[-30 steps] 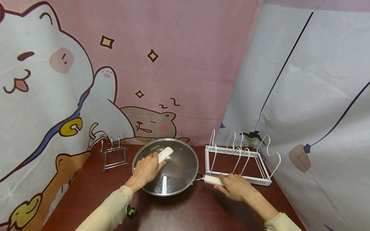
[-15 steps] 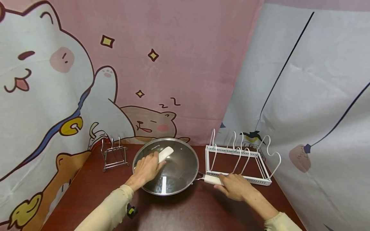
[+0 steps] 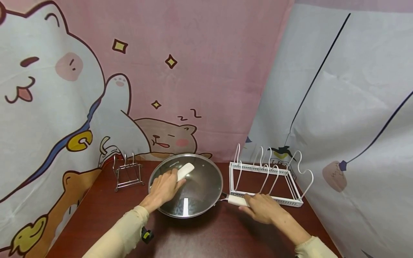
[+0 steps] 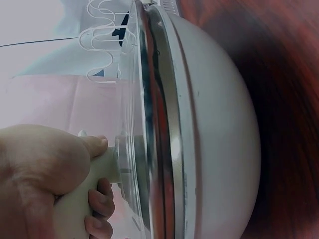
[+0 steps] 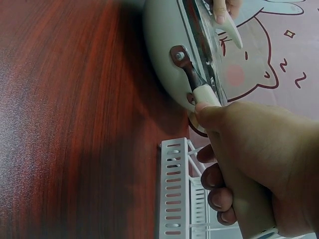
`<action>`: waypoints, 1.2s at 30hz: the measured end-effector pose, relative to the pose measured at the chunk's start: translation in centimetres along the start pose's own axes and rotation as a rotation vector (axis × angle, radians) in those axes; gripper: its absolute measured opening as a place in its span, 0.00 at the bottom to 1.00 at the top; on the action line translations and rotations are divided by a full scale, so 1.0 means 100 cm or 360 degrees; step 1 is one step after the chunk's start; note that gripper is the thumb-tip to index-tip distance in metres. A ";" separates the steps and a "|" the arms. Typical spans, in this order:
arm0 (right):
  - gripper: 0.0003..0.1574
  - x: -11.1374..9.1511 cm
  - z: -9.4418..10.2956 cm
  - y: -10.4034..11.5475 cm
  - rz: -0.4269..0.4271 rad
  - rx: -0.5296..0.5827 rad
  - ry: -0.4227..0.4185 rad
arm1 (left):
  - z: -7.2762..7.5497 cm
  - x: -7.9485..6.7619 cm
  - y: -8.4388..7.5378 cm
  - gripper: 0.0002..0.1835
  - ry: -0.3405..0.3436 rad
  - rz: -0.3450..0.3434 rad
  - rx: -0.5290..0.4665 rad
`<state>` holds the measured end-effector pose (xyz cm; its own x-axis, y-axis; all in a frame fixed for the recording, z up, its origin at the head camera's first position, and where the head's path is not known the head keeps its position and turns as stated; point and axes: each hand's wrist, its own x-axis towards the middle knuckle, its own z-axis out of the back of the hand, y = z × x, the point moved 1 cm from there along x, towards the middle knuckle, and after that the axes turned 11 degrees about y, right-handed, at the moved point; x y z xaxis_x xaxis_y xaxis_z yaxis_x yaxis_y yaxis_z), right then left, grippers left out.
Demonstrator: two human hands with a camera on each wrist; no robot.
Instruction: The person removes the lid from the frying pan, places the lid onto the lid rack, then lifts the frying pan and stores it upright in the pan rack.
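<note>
A pale wok [image 4: 222,124] stands on the table with a round glass lid [image 3: 201,186] over it. My left hand [image 3: 162,188] grips the lid's cream handle [image 3: 185,172], fingers curled around it. In the left wrist view, the lid's steel rim [image 4: 155,149] runs close along the wok's rim. My right hand [image 3: 262,208] holds the wok's cream long handle [image 3: 237,200], which points to the right. The right wrist view shows the thumb along that handle and the fingers wrapped beneath. The wok's inside is mostly hidden.
Behind the right hand stands a white rack [image 3: 298,205] with tall wire loops, close to the wok handle. A small metal wire rack [image 3: 129,184] is left of the wok. Printed cloth [image 3: 209,71] hangs behind the dark red table [image 3: 200,240].
The lid has shifted very slightly to the right, and the light reflected in its glass has moved right too. Both hands keep their grips, almost still.
</note>
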<state>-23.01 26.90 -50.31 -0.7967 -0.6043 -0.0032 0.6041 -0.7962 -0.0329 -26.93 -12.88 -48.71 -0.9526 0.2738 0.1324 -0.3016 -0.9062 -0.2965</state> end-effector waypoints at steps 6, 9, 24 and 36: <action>0.22 0.000 0.001 0.001 -0.0008 0.0014 0.0012 | 0.003 0.000 -0.002 0.22 -0.0033 -0.0025 0.0017; 0.21 -0.001 0.001 0.002 -0.0009 0.0022 0.0017 | 0.005 -0.002 -0.003 0.22 -0.0054 -0.0036 0.0029; 0.22 -0.001 0.001 0.000 -0.0001 0.0016 0.0011 | 0.015 -0.007 -0.010 0.22 -0.0087 -0.0069 0.0037; 0.22 -0.001 0.002 0.001 -0.0014 0.0032 0.0036 | 0.020 -0.007 -0.016 0.23 -0.0102 -0.0075 0.0016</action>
<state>-22.86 26.89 -50.10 -0.8021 -0.5966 -0.0253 0.5970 -0.8021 -0.0131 -25.68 -12.33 -46.41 -0.9328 0.2956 0.2061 -0.3456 -0.8959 -0.2793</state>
